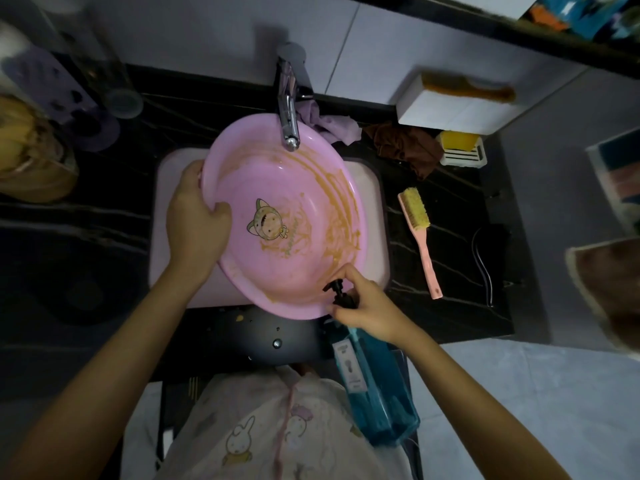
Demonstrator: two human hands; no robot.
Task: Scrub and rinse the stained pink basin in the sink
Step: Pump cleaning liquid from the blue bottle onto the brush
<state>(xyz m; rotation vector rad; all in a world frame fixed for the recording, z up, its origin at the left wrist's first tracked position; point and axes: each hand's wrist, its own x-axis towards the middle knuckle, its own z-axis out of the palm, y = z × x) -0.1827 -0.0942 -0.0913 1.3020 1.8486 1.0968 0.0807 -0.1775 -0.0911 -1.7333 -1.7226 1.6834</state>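
Black white-veined bench [457,244] surrounds a white sink [372,188], where the orange-stained pink basin [277,188] lies tilted under a chrome tap [289,116]. The grip of the left hand [195,216] clamps the basin's left rim, thumb inside. The grip of the right hand [367,306] wraps the neck of a blue pump bottle [377,393] at the near rim; its label is unreadable. A pink scrub brush [420,230] lies on the bench, right of the sink.

The table [460,202] is black stone with pale veins, and a white sink [375,209] is set in it. Right of the sink lies a pink scrub brush [423,242]. Further back lie a brown cloth [405,150], a lilac cloth [334,126] and a white soap dish [462,160].
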